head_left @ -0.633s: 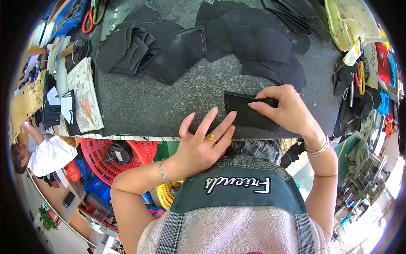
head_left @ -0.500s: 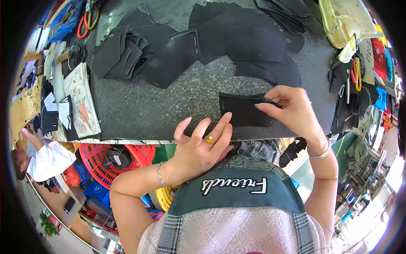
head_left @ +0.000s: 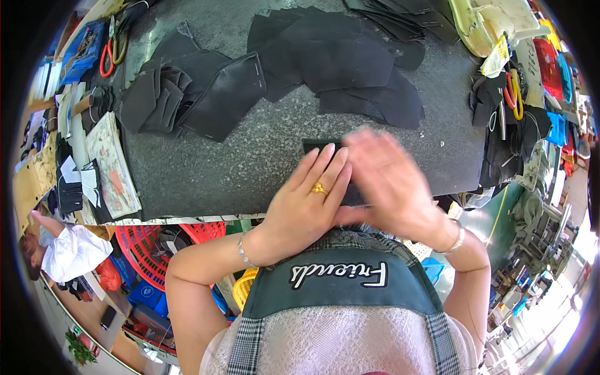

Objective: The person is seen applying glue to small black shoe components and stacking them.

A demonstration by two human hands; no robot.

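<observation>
Both hands have been brought together over the small black rectangular fabric piece [head_left: 320,147]: left hand [head_left: 309,203] flat, open; right hand [head_left: 390,181] blurred, grip indeterminable. Piece judged light, limp; best pinched at an edge.

A big dark grey speckled table [head_left: 250,156] holds the things. Many flat black fabric pieces [head_left: 337,62] lie spread across its far part. A smaller pile of black pieces [head_left: 169,100] sits on its left. One small black piece [head_left: 319,146] lies near the front edge.

Grey speckled worktable [head_left: 250,156]; red basket [head_left: 140,240] beneath; bright daylight right.
</observation>
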